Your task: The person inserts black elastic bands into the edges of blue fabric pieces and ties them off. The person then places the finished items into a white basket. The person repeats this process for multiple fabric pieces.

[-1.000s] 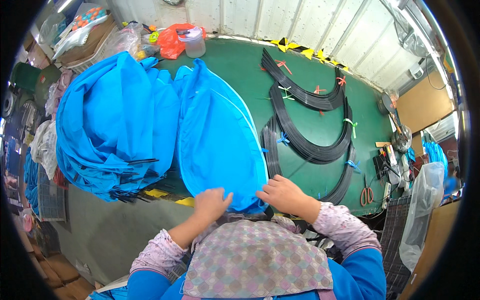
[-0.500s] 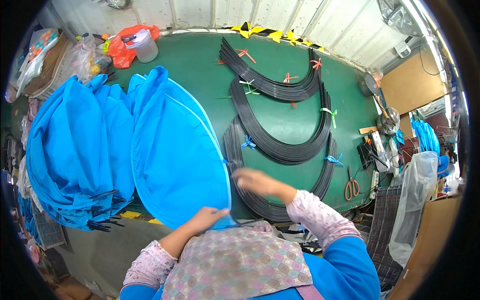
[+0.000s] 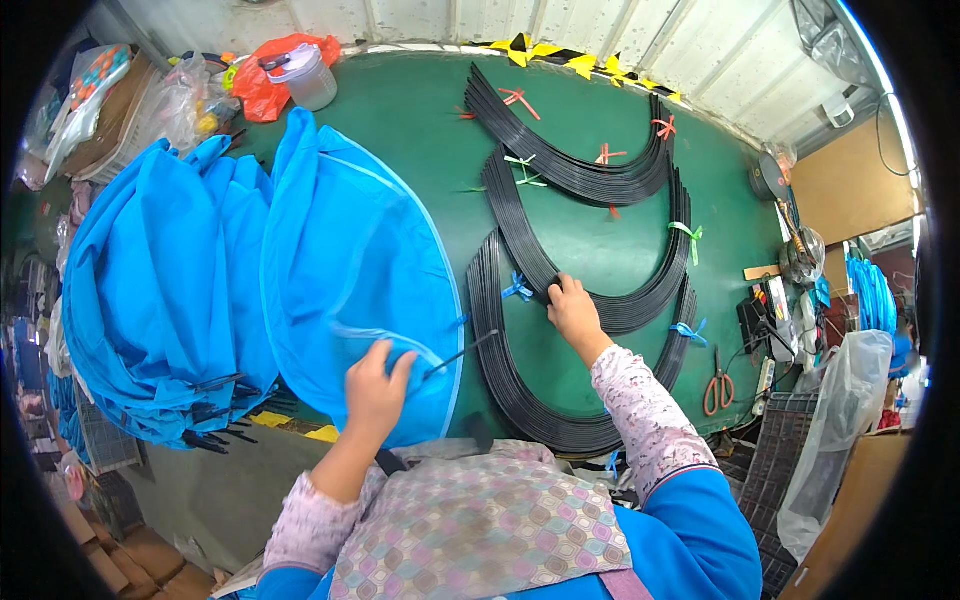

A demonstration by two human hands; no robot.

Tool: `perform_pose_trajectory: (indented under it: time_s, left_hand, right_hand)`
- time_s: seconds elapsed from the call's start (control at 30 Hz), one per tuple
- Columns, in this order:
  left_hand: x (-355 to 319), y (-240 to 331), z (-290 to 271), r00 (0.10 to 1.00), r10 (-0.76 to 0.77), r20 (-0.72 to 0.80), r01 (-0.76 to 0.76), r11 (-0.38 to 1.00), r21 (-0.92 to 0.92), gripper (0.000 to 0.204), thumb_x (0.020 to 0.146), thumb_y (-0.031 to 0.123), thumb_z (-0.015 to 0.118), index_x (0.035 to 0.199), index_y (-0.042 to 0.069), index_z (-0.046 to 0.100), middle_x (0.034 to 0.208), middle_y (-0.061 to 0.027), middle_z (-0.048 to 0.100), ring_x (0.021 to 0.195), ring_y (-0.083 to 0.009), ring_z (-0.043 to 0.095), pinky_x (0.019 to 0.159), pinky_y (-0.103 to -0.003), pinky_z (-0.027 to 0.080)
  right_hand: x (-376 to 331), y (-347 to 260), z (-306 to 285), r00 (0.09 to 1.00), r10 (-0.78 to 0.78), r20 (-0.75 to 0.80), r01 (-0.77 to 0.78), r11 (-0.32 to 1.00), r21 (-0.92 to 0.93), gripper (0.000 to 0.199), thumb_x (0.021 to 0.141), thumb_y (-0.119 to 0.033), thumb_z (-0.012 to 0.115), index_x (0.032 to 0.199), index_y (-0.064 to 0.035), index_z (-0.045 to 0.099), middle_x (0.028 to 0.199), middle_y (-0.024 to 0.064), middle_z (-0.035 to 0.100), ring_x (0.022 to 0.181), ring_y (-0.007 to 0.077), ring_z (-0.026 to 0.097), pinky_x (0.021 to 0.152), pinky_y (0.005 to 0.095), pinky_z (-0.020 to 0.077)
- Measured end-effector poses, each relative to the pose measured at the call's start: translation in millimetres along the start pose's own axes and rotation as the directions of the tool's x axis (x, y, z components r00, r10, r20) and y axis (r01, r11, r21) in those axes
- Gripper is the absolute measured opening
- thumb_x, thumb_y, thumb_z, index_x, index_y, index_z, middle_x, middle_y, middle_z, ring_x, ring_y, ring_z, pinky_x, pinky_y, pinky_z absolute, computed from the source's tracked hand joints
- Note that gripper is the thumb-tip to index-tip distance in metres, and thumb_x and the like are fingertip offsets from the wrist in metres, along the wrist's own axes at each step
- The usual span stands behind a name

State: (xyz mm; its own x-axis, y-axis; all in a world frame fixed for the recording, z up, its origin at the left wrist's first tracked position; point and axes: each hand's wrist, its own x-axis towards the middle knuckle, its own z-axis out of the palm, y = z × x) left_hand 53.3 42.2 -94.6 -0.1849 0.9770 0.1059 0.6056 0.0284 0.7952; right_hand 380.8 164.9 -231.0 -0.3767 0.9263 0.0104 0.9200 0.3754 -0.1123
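Note:
My left hand [image 3: 375, 395] pinches the pale-trimmed edge of a blue fabric piece [image 3: 390, 250] and lifts a fold of it. A thin black rod end [image 3: 462, 354] sticks out of this edge toward the right. My right hand [image 3: 574, 312] is at the middle bundle of curved black rods [image 3: 630, 313], fingers closed on its outer left part. Green ties bind that bundle. Nearer to me lies another curved rod bundle [image 3: 540, 425] with blue ties, and farther away a third bundle [image 3: 570, 180] with red ties.
A heap of blue fabric [image 3: 160, 300] with black rod ends lies on the left of the green table [image 3: 420, 110]. Behind it stand a lidded plastic tub [image 3: 310, 85] and a red bag [image 3: 262, 90]. Orange-handled scissors [image 3: 718, 390] lie right, near a dark crate [image 3: 785, 460].
My left hand has risen from the near edge, folding up the fabric's lower edge. My right hand has moved right and away from me, onto the middle rod bundle. The view has shifted slightly.

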Motion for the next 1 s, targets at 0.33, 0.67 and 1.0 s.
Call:
perform_pose_trajectory:
  time_s: [0.33,0.67,1.0]
  left_hand:
    - [11.7,-70.6,59.2,0.906,-0.416,0.085,0.391,0.738,-0.55,0.04,0.095,0.019,0.061,0.124,-0.009,0.054,0.116,-0.0214,0.065,0.104,-0.0285,0.062,0.093,-0.036,0.047]
    - [12.1,-68.3,45.7,0.911,-0.404,0.079,0.391,0.789,-0.473,0.044,0.096,0.02,0.06,0.128,-0.01,0.052,0.119,-0.0245,0.064,0.108,-0.0315,0.062,0.094,-0.039,0.047]
    - [39.6,-82.1,43.0,0.864,-0.504,0.005,0.345,0.584,-0.735,0.032,0.097,0.015,0.06,0.118,-0.008,0.057,0.112,-0.0161,0.065,0.097,-0.0223,0.06,0.088,-0.035,0.047]
  right_hand:
    - [9.3,-19.1,22.8,0.98,0.193,-0.057,-0.201,0.934,-0.294,0.016,0.093,-0.018,0.053,0.107,-0.0101,0.052,0.12,0.0117,0.054,0.101,0.0301,0.059,0.081,0.048,0.0534]
    - [6.1,-15.0,19.3,0.976,0.113,-0.187,-0.169,0.934,-0.314,0.018,0.091,-0.015,0.056,0.105,-0.0049,0.053,0.116,0.0156,0.057,0.1,0.0324,0.06,0.083,0.0461,0.0527]
    - [-168.1,-115.0,-141.8,0.97,-0.092,-0.225,0.183,0.886,0.427,0.023,0.086,-0.005,0.065,0.109,-0.0025,0.066,0.094,0.0182,0.072,0.076,0.0314,0.071,0.063,0.0374,0.0569]
